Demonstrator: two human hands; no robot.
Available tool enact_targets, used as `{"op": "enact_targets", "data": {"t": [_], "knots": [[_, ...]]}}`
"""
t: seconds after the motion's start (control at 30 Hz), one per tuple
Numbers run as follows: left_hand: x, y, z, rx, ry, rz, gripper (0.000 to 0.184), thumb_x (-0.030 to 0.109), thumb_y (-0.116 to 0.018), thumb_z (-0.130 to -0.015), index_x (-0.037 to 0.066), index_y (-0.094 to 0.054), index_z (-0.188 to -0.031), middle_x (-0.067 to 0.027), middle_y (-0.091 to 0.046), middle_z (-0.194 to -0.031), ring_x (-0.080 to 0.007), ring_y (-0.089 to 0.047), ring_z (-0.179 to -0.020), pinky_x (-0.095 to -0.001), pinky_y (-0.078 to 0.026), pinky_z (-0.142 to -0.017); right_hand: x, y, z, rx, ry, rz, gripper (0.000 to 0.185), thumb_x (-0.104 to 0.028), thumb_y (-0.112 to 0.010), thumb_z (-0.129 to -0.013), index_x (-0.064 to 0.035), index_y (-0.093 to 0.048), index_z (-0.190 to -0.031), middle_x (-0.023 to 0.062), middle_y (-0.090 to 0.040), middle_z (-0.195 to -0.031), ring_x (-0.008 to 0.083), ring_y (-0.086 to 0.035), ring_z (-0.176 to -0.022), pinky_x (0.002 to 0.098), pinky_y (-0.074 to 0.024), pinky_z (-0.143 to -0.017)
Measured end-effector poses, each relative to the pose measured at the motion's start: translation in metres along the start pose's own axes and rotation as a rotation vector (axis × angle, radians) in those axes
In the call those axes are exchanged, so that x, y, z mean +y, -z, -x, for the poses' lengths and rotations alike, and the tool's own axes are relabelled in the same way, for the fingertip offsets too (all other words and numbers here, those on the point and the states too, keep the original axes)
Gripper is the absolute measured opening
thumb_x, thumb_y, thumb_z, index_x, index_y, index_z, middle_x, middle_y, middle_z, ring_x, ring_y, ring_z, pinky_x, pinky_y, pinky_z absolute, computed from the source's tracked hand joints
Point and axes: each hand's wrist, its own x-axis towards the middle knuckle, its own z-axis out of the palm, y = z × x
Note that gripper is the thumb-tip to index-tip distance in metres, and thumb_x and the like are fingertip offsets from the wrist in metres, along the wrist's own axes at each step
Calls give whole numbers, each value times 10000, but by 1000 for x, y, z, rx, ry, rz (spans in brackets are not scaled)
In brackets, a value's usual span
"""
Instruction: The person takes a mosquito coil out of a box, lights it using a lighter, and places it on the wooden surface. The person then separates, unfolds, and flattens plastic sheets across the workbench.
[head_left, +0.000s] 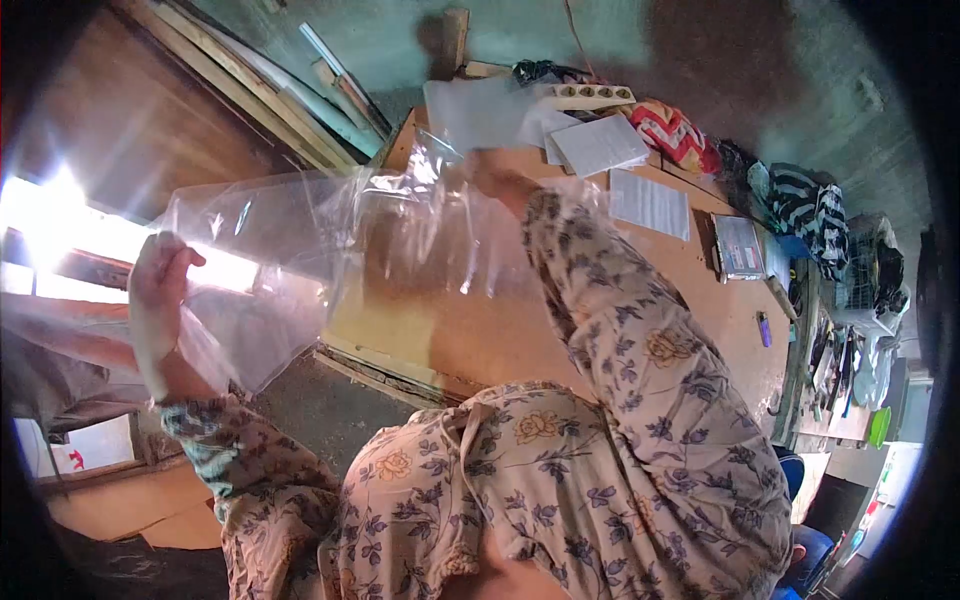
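A wide piece of clear plastic film (270, 225) stretches between my two hands above the left side of the table. My left hand (160, 290) is closed on its left edge, thumb and fingers pinched together. Farther out, my right hand (498, 180) grips the other end, where the film is gathered into shiny folds; its fingertips are slightly blurred. The film's loose lower part hangs in wrinkles over the wooden tabletop (600, 320). Just beyond my right hand lie flat translucent sheets (600, 145), with a separate sheet (650, 205) beside them.
A power strip (590, 95) and a red patterned bundle (675, 135) line the table's back edge. To the right are a framed packet (738, 247) and a purple lighter (764, 328). Wooden boards (250, 85) lean at the upper left. Tools hang beyond the right edge.
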Motion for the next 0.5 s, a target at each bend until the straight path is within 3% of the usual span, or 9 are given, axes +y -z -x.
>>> {"op": "enact_targets", "data": {"t": [0.07,0.13,0.2,0.27,0.33,0.37,0.43,0.47,0.5], "knots": [[-2,8,8,-50,-138,161,100,41,-466,-783,43,-530,-860,13,-524,-727,-29,-376,-572,-161,-286,-511,-39,29,3,165,-87,-189,345,-269,-540,-697,-3,-535,-917,203,-567,-848,366,-551,-754,396,-440,-674],[12,-11,15,-48,-156,221,122,5,-465,-766,32,-524,-869,-5,-521,-733,-35,-412,-599,-158,-314,-541,-70,53,17,550,-114,266,496,-393,-518,-731,-43,-469,-1080,158,-513,-1000,291,-476,-987,397,-362,-821],[34,-40,22,-78,-231,294,119,-5,-488,-751,32,-521,-860,-6,-516,-724,-43,-437,-619,-164,-344,-577,-117,123,39,-84,-281,-87,606,-481,-508,-734,-75,-408,-1173,132,-471,-1088,285,-437,-1031,432,-300,-879],[41,-67,16,-220,-138,478,127,18,-514,-754,30,-514,-880,-22,-540,-732,-59,-467,-635,-177,-372,-589,-102,66,59,-154,-178,-1181,681,-556,-436,-758,-81,-335,-1235,111,-441,-1129,264,-428,-1037,451,-284,-896],[61,-95,0,-323,-246,477,120,36,-524,-765,32,-510,-884,-25,-540,-731,-49,-461,-602,-165,-366,-563,-119,92,95,-290,-327,-1960,626,-452,-514,-774,-58,-336,-1227,83,-472,-1068,210,-430,-1017,410,-323,-887],[68,-107,-4,-353,-263,488,120,36,-524,-765,32,-510,-884,-25,-540,-731,-49,-461,-602,-165,-366,-563,-123,99,110,-249,-340,-1953,626,-452,-514,-774,-58,-336,-1227,83,-472,-1068,210,-430,-1017,410,-323,-887],[79,-125,-8,-478,-224,699,106,62,-527,-784,34,-516,-885,-27,-535,-719,-42,-447,-539,-142,-338,-477,-126,109,131,133,-187,-1775,387,-248,-588,-778,-47,-463,-1084,85,-532,-973,162,-469,-935,300,-378,-816],[82,-132,-11,-508,-233,709,106,62,-527,-784,34,-516,-885,-27,-535,-719,-42,-447,-539,-142,-338,-477,-117,107,135,164,-202,-1762,387,-248,-588,-778,-47,-463,-1084,85,-532,-973,162,-469,-935,300,-378,-816],[86,-137,-12,-577,-102,860,116,70,-524,-791,33,-517,-901,-30,-535,-717,-37,-434,-508,-130,-308,-435,-106,106,141,367,-236,-1800,344,-181,-614,-753,-48,-475,-1039,75,-536,-958,156,-486,-900,286,-399,-786]]}}
